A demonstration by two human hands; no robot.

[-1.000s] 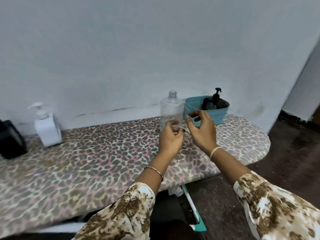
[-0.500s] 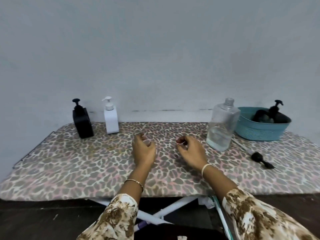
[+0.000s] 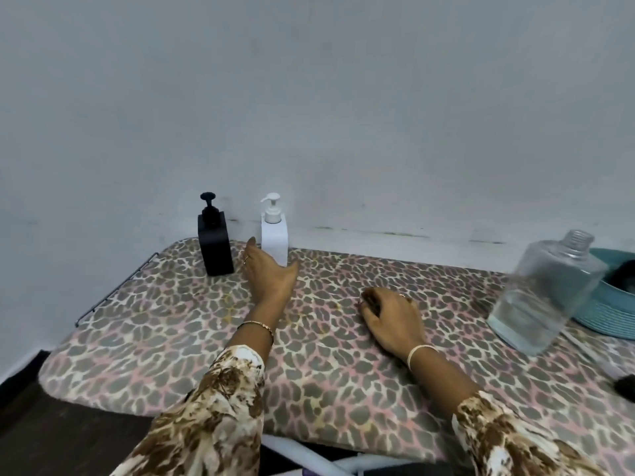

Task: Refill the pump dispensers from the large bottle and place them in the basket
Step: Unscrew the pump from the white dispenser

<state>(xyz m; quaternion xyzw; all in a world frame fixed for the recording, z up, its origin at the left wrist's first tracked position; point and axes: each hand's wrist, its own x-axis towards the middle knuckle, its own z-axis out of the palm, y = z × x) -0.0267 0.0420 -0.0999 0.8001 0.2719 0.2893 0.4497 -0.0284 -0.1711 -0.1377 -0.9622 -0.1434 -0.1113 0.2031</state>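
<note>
A black pump dispenser (image 3: 214, 242) and a white pump dispenser (image 3: 274, 231) stand upright at the back left of the ironing board, against the wall. My left hand (image 3: 269, 274) stretches out open just in front of the white one, between the two, holding nothing. My right hand (image 3: 391, 314) rests on the board with fingers curled, empty as far as I can see. The large clear bottle (image 3: 546, 297), uncapped and partly filled, stands at the right. Behind it is the teal basket (image 3: 604, 317) with something black inside.
The board's leopard-print cover (image 3: 171, 331) ends at a metal rack edge (image 3: 113, 290) on the left. A black object (image 3: 623, 384) lies at the right edge. A grey wall runs behind the board. Dark floor shows at lower left.
My view has swung left. My left hand has reached forward and left toward the dispensers, opening out. The right hand has stayed low on the board.
</note>
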